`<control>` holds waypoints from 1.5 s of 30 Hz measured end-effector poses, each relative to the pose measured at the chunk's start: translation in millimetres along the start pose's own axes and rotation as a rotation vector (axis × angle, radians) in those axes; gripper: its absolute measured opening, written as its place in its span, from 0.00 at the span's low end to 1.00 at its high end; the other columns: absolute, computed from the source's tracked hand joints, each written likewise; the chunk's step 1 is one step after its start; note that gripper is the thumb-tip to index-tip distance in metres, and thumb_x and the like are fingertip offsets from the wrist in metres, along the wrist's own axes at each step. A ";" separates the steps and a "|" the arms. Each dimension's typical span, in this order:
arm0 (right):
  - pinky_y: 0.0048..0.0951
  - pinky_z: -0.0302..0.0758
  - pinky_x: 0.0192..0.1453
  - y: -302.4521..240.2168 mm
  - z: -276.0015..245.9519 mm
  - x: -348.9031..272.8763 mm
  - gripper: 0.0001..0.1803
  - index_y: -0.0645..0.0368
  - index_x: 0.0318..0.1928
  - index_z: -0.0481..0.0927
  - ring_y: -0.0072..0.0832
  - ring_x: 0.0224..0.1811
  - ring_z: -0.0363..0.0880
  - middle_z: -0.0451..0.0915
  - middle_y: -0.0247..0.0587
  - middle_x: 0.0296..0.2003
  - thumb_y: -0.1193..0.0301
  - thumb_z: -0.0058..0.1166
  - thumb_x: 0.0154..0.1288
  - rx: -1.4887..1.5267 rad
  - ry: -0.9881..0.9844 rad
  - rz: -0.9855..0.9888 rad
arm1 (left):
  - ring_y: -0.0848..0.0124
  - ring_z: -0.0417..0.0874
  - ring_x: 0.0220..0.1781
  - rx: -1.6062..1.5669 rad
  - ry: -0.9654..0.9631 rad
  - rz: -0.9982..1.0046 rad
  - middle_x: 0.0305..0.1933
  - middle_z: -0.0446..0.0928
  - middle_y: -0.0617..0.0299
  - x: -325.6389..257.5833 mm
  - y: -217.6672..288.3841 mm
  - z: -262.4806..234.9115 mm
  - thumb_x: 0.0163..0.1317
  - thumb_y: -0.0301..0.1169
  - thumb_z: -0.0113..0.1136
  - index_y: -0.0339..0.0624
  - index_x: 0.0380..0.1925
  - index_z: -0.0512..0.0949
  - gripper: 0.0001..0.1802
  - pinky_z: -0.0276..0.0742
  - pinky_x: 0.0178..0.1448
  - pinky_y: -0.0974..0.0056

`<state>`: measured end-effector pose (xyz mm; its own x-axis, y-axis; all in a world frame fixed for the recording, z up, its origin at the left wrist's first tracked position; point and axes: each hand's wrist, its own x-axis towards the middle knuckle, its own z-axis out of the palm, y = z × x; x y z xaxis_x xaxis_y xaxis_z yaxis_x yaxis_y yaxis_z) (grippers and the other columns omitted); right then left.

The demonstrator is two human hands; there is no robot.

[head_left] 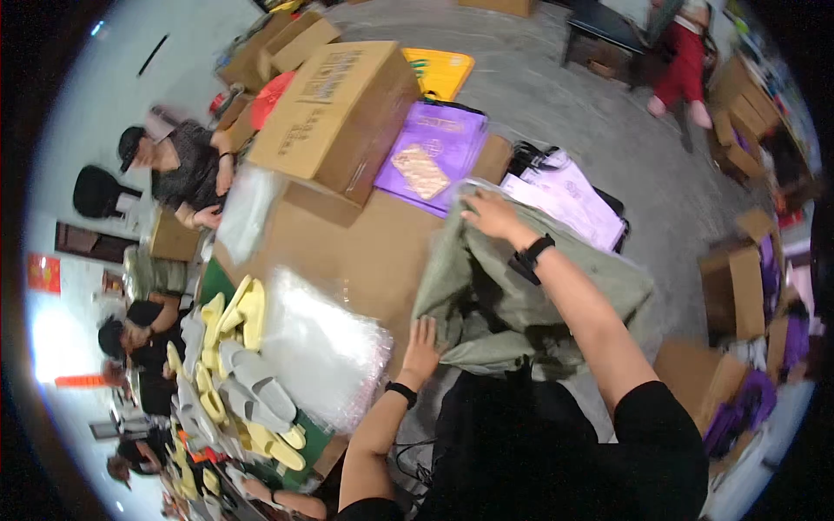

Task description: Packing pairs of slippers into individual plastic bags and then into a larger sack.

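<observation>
A large grey-green woven sack (530, 304) hangs open beside the cardboard-covered table (365, 252). My right hand (488, 214) grips the sack's far upper rim and holds it up. My left hand (423, 344) rests flat on the sack's near rim at the table's edge, fingers spread. Both wrists wear dark bands. Right by my left hand lies a heap of clear plastic bags (326, 347).
Yellow and grey slippers (239, 347) lie in rows on the table's left. A big cardboard box (339, 113) stands at the back, with purple bags (434, 152) beside it. Several people sit along the left side. Cardboard boxes (738, 291) crowd the floor at right.
</observation>
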<state>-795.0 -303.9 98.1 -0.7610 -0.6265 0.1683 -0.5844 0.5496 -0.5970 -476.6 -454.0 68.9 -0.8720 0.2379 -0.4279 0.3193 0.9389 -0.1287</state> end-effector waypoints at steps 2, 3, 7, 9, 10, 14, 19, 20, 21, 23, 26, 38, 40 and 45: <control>0.44 0.66 0.56 5.2 29.8 43.7 0.22 0.60 0.50 0.73 0.50 0.53 0.69 0.72 0.60 0.48 0.60 0.44 0.60 0.001 -0.140 0.079 | 0.46 0.44 0.71 0.121 -0.051 -0.012 0.68 0.51 0.46 1.8 -1.4 -8.5 0.63 0.42 0.41 0.55 0.56 0.70 0.22 0.35 0.71 0.42; 0.44 0.65 0.58 22.8 34.5 59.1 0.23 0.61 0.51 0.73 0.49 0.54 0.69 0.72 0.60 0.49 0.60 0.43 0.60 0.043 -0.284 0.084 | 0.48 0.44 0.71 0.247 -0.100 0.020 0.69 0.50 0.47 1.3 -3.6 -11.7 0.62 0.42 0.41 0.49 0.57 0.70 0.24 0.36 0.72 0.44; 0.44 0.67 0.55 89.3 48.0 74.0 0.23 0.67 0.46 0.74 0.54 0.50 0.71 0.74 0.63 0.45 0.60 0.44 0.59 0.043 -0.322 0.120 | 0.51 0.45 0.72 0.152 0.029 0.069 0.69 0.51 0.47 10.3 -10.2 -12.0 0.60 0.39 0.43 0.44 0.58 0.67 0.25 0.34 0.73 0.48; 0.35 0.68 0.52 96.5 46.9 80.8 0.30 0.70 0.49 0.73 0.40 0.47 0.75 0.77 0.57 0.45 0.54 0.48 0.59 0.399 -0.408 0.286 | 0.53 0.44 0.72 -0.101 0.139 0.017 0.68 0.51 0.46 10.7 -10.5 -2.9 0.61 0.38 0.40 0.44 0.61 0.61 0.27 0.34 0.74 0.50; 0.34 0.67 0.53 55.2 52.5 78.3 0.31 0.70 0.50 0.73 0.36 0.47 0.73 0.76 0.52 0.46 0.52 0.47 0.59 0.538 -0.512 0.397 | 0.53 0.44 0.72 -0.115 0.099 -0.094 0.68 0.51 0.46 -9.0 -6.4 1.9 0.61 0.38 0.40 0.44 0.61 0.61 0.27 0.34 0.74 0.50; 0.29 0.65 0.55 117.7 41.7 70.1 0.39 0.70 0.54 0.71 0.32 0.51 0.70 0.73 0.44 0.50 0.43 0.44 0.60 0.780 -0.532 0.646 | 0.55 0.43 0.73 -0.458 0.289 -0.184 0.70 0.45 0.44 -14.4 9.4 -24.3 0.62 0.38 0.38 0.37 0.64 0.53 0.30 0.35 0.74 0.53; 0.38 0.64 0.56 84.0 7.7 78.7 0.41 0.72 0.54 0.68 0.48 0.55 0.69 0.72 0.62 0.50 0.41 0.37 0.62 -0.035 -0.520 0.362 | 0.50 0.45 0.71 -0.478 0.185 -0.706 0.69 0.46 0.43 -107.8 44.9 -35.5 0.57 0.34 0.49 0.38 0.64 0.53 0.35 0.39 0.72 0.50; 0.41 0.65 0.56 61.7 -0.6 80.2 0.39 0.71 0.53 0.68 0.48 0.54 0.70 0.71 0.62 0.51 0.43 0.35 0.64 -0.165 -0.480 0.282 | 0.47 0.47 0.70 -0.546 0.215 -0.926 0.68 0.48 0.42 -127.1 52.7 -19.0 0.54 0.34 0.52 0.38 0.64 0.54 0.36 0.42 0.70 0.47; 0.43 0.65 0.55 31.7 -13.2 78.0 0.37 0.70 0.53 0.67 0.47 0.53 0.70 0.70 0.61 0.51 0.44 0.34 0.65 -0.292 -0.432 0.198 | 0.44 0.49 0.68 -0.611 0.248 -1.145 0.67 0.50 0.42 -145.6 62.3 -3.8 0.51 0.33 0.55 0.39 0.63 0.54 0.38 0.45 0.68 0.44; 0.40 0.65 0.54 14.2 -13.3 74.1 0.28 0.69 0.49 0.69 0.45 0.50 0.72 0.73 0.60 0.47 0.53 0.37 0.67 -0.327 -0.133 0.145 | 0.41 0.51 0.66 -0.688 0.391 -1.331 0.66 0.50 0.39 -175.8 57.6 17.7 0.52 0.32 0.55 0.41 0.64 0.54 0.38 0.48 0.66 0.42; 0.37 0.64 0.56 -66.3 1.5 44.5 0.18 0.66 0.49 0.70 0.44 0.51 0.69 0.71 0.55 0.48 0.64 0.43 0.67 0.312 -0.026 -0.125 | 0.41 0.50 0.66 -0.672 0.517 -1.557 0.66 0.47 0.35 -218.3 34.8 36.4 0.53 0.35 0.56 0.46 0.65 0.52 0.39 0.49 0.66 0.44; 0.39 0.63 0.61 -439.3 220.8 -115.9 0.34 0.63 0.59 0.59 0.49 0.58 0.64 0.64 0.59 0.55 0.59 0.54 0.58 0.346 -1.084 -0.758 | 0.39 0.45 0.68 -0.801 1.138 -2.176 0.67 0.38 0.30 -442.8 -154.9 125.5 0.41 0.47 0.71 0.42 0.67 0.42 0.59 0.47 0.68 0.47; 0.39 0.62 0.62 -485.3 261.8 -125.1 0.39 0.66 0.61 0.56 0.50 0.60 0.62 0.62 0.61 0.57 0.55 0.56 0.57 0.335 -1.150 -0.697 | 0.38 0.44 0.68 -0.732 0.954 -2.256 0.67 0.36 0.30 -485.9 -174.0 159.6 0.37 0.50 0.72 0.42 0.66 0.43 0.62 0.47 0.67 0.45; 0.38 0.58 0.66 -613.2 336.0 -144.3 0.52 0.70 0.63 0.50 0.49 0.64 0.57 0.56 0.64 0.61 0.51 0.63 0.48 0.460 -1.167 -0.675 | 0.54 0.67 0.58 -0.718 1.166 -1.879 0.63 0.58 0.45 -521.7 -197.2 200.4 0.43 0.39 0.70 0.41 0.67 0.41 0.58 0.63 0.61 0.57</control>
<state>-232.2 -736.1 176.3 0.4187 -0.9047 -0.0782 -0.4215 -0.1173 -0.8992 -10.2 -813.2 138.2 0.2063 -0.9362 0.2846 -0.7064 0.0588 0.7054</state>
